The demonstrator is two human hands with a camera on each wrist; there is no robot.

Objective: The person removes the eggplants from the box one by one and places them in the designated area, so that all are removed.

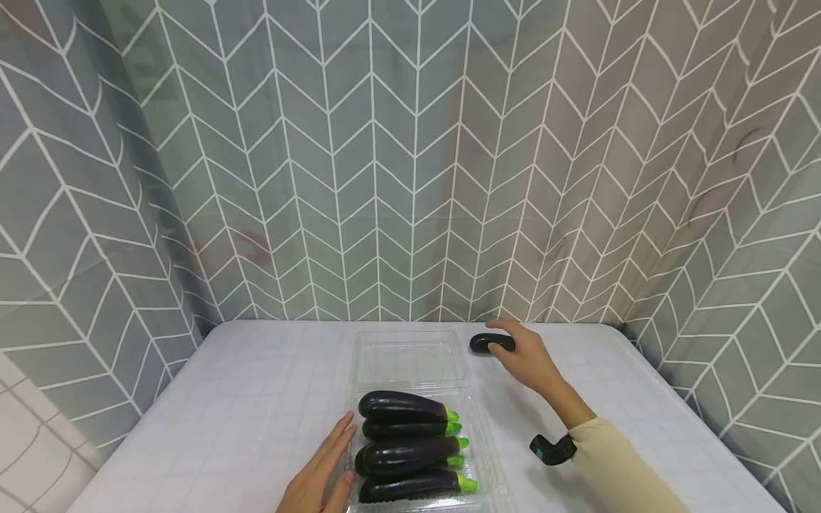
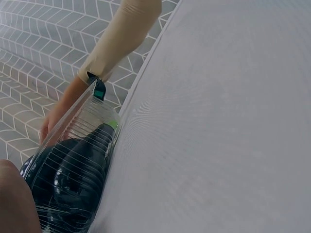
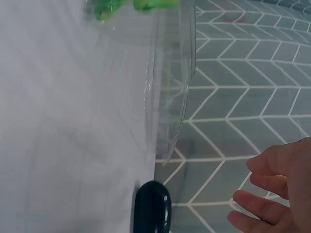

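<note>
I see the right hand far out on the desk, right by a loose eggplant. This eggplant lies alone on the white cloth, just past the top right corner of the clear box. In the head view the fingers bend over the top of it and look like they touch it. In the right wrist view the fingers are spread a bit and relaxed, with a small gap to the dark eggplant, so I cannot tell for sure if they touch. They are not wrapped around it.

The left hand lies flat on the desk with straight fingers, pressed along the left side of the clear box. It holds nothing.

Four eggplants lie in the near half of the box, side by side, green stem ends to the right. The lid is folded open and lies flat behind them. The left wrist view shows the dark eggplants through the ribbed plastic wall.

A black and green band sits on the right wrist, next to a cream sleeve. A grey curtain with white zigzag lines hangs behind the desk. I see no words or labels I can read.
</note>
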